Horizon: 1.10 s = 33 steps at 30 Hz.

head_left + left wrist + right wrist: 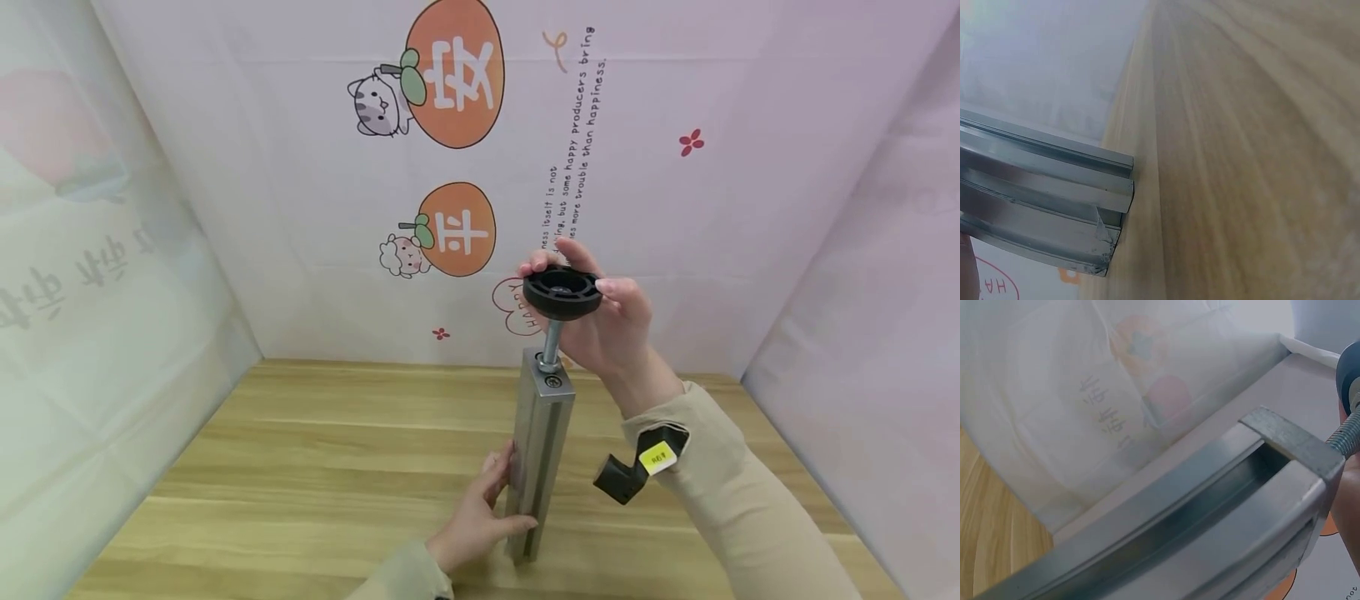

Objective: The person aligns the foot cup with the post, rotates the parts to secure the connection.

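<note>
A slotted aluminium profile [534,467] stands on end, tilted slightly, with a metal end plate [1294,442] on top. From that plate rises a threaded bolt [552,343] with a nut at its base. The bolt carries a round black levelling foot [562,293], its ribbed hollow side facing up. My right hand [611,333] pinches the foot's rim between thumb and fingers. Lower down, my left hand [476,512] grips the profile, thumb on the near side and fingers round the left. In the left wrist view the profile's lower end [1054,200] is right at the wooden surface.
The wood-grain table [322,467] lies below. White printed cloth walls [300,208] enclose it at the back and both sides. A black wrist camera [626,479] with a yellow label juts from the right sleeve, beside the profile.
</note>
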Motion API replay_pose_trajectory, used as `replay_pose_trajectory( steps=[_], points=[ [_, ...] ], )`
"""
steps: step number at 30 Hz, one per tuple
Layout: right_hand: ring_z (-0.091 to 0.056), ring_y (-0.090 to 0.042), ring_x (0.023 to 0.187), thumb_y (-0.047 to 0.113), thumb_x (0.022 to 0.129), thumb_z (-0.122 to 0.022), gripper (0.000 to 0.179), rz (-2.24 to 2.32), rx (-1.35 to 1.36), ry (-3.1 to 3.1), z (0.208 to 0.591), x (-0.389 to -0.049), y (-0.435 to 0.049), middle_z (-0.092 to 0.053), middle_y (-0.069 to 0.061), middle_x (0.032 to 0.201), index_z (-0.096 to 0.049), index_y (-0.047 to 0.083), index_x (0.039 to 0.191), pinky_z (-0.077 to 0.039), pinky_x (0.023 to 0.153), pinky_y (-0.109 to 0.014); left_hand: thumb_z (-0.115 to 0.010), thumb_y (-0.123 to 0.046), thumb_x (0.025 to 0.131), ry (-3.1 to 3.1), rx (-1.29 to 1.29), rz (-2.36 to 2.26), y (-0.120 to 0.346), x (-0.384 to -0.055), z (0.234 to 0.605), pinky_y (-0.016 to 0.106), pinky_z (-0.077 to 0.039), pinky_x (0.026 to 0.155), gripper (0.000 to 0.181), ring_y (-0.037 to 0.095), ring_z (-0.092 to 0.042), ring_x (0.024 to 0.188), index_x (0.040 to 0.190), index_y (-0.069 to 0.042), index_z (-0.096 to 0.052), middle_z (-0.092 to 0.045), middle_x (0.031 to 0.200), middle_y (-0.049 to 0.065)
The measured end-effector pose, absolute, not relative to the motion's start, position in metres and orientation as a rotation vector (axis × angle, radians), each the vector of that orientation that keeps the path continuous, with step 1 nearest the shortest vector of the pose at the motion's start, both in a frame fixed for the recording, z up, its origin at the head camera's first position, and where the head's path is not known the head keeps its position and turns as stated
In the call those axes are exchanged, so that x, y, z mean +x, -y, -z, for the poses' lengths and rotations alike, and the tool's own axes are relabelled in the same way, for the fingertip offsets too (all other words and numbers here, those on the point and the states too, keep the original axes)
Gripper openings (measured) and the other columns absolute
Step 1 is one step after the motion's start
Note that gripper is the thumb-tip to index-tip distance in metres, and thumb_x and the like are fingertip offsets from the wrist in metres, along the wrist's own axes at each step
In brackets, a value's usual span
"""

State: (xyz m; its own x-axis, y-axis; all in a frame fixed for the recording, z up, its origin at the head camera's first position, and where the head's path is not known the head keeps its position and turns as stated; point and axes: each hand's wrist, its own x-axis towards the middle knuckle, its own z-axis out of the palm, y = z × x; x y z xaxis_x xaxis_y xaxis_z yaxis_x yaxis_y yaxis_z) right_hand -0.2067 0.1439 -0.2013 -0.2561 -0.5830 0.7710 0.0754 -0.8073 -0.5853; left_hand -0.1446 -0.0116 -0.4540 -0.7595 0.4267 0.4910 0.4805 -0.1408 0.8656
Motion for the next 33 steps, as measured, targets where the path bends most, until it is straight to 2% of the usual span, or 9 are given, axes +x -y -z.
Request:
replay_pose_trajectory(
  steps=[4, 11, 16, 20, 26, 33],
  points=[
    [-0.039, -0.021, 0.121, 0.012, 0.087, -0.039, 0.046, 2.127, -1.569, -0.639, 0.201, -0.205, -0.145, -0.048, -0.009, 0.120, -0.056, 0.012, 0.129, -0.036, 0.103, -0.030, -0.072, 0.002, 0.077, 2.018, -1.086, 2.079, 0.012, -0.144, 0.454, 0.018, -0.029, 0.107, 0.092, 0.002, -0.040, 0.117, 0.150, -0.006, -0.016, -0.038, 0.122, 0.015],
    [-0.039, -0.022, 0.123, 0.011, 0.089, -0.040, 0.045, 2.138, -1.639, -0.819, 0.200, -0.202, -0.142, -0.049, -0.008, 0.122, -0.056, 0.015, 0.130, -0.036, 0.102, -0.030, -0.072, 0.003, 0.078, 1.990, -1.095, 2.063, 0.014, -0.147, 0.459, 0.019, -0.031, 0.106, 0.091, 0.003, -0.041, 0.119, 0.150, -0.006, -0.017, -0.037, 0.126, 0.022],
    [-0.044, -0.026, 0.117, 0.009, 0.091, -0.038, 0.043, 2.174, -1.723, -0.996, 0.199, -0.198, -0.146, -0.050, -0.012, 0.126, -0.057, 0.014, 0.129, -0.040, 0.100, -0.031, -0.072, 0.004, 0.077, 1.957, -1.129, 2.049, 0.013, -0.148, 0.461, 0.019, -0.032, 0.106, 0.092, 0.003, -0.041, 0.117, 0.150, -0.005, -0.017, -0.038, 0.122, 0.025],
    [-0.048, -0.028, 0.114, 0.006, 0.093, -0.038, 0.041, 2.173, -1.759, -1.092, 0.198, -0.197, -0.150, -0.051, -0.014, 0.127, -0.059, 0.012, 0.128, -0.044, 0.097, -0.032, -0.072, 0.006, 0.077, 1.939, -1.150, 2.032, 0.012, -0.149, 0.462, 0.020, -0.033, 0.106, 0.093, 0.002, -0.041, 0.117, 0.150, -0.006, -0.016, -0.038, 0.119, 0.022],
    [-0.050, -0.024, 0.112, 0.006, 0.093, -0.041, 0.036, 2.164, -1.737, -1.271, 0.194, -0.196, -0.154, -0.051, -0.011, 0.125, -0.066, 0.013, 0.119, -0.046, 0.093, -0.029, -0.071, 0.007, 0.076, 1.931, -1.164, 2.012, 0.011, -0.151, 0.462, 0.020, -0.034, 0.106, 0.094, 0.003, -0.042, 0.115, 0.151, -0.008, -0.015, -0.039, 0.116, 0.020],
    [-0.042, -0.025, 0.116, 0.002, 0.093, -0.041, 0.037, 2.136, -1.731, -1.598, 0.191, -0.191, -0.156, -0.053, -0.006, 0.121, -0.072, 0.017, 0.107, -0.047, 0.093, -0.027, -0.072, 0.007, 0.076, 1.934, -1.168, 2.019, 0.012, -0.151, 0.463, 0.020, -0.033, 0.106, 0.095, 0.004, -0.042, 0.117, 0.151, -0.008, -0.014, -0.038, 0.119, 0.022]
  ],
)
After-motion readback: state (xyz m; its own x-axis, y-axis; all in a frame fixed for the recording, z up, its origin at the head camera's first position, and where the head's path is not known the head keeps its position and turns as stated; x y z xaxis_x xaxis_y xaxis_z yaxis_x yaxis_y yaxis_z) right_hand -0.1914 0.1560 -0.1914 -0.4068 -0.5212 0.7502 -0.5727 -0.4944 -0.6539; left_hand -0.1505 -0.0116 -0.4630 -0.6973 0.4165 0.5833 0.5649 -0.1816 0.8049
